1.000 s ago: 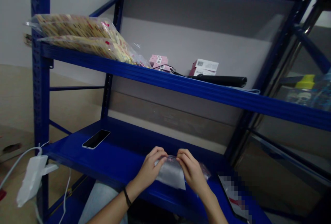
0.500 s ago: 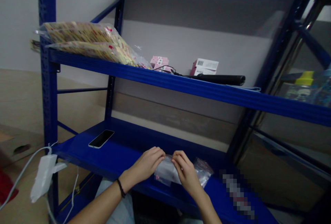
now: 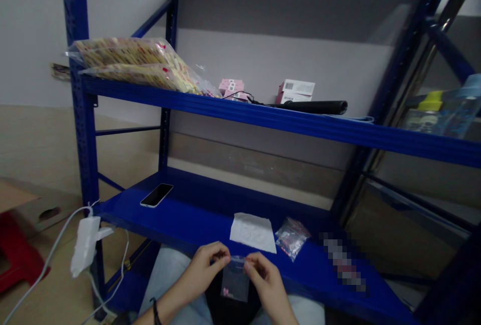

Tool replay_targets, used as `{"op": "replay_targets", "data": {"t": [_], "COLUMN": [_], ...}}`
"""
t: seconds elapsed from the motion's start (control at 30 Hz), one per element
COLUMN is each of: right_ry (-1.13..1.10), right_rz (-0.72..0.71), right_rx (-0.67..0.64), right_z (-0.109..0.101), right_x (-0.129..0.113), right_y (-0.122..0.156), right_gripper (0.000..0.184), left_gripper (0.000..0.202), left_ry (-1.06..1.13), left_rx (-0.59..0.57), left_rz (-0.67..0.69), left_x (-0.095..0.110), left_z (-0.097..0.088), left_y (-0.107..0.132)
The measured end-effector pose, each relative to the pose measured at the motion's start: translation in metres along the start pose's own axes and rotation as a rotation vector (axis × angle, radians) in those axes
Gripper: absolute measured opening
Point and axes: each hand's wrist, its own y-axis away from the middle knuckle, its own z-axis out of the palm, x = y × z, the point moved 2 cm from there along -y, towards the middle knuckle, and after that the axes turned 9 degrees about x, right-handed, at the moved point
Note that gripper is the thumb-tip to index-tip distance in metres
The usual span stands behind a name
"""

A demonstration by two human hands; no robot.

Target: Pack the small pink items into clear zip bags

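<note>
1. A small clear zip bag [image 3: 235, 283] is pinched closed-fingered at its top edge by the fingers [image 3: 221, 253] of the left hand [image 3: 205, 267] and the right hand [image 3: 266, 277], near the shelf's front edge.
2. A pink item [image 3: 226, 292] is seen inside, its shape hard to make out.
3. The bag's top corners are partly hidden by the fingers.
4. On the blue steel shelf [image 3: 195, 225], a white sheet [image 3: 252, 232] and a clear bag of pink bits [image 3: 292, 238] lie beyond the hands; a smartphone [image 3: 157, 195] lies far left.
5. An item [image 3: 341, 260] at right is obscured by pixelation.
</note>
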Motion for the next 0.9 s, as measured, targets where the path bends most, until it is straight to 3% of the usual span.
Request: {"op": "replay_targets", "data": {"t": [0.43,0.6,0.9], "right_ry": [0.027,0.077,0.137], "right_rz": [-0.012,-0.073,-0.138], "right_rx": [-0.04,-0.027,-0.073], "right_z": [-0.001,-0.001,0.002], "right_x": [-0.001,-0.009,-0.009], "right_y": [0.005,0.008,0.011], "right_gripper": [0.034,0.036,0.032], "left_gripper": [0.025,0.027,0.033], "left_ry": [-0.158,-0.094,-0.147], "left_rx": [0.05,0.002,-0.036], "left_rz": [0.046,0.011,0.072], "left_x": [-0.003,-0.006,-0.001], "left_z": [0.012,0.02,0.025], "left_y": [0.013,0.018,0.023]}}
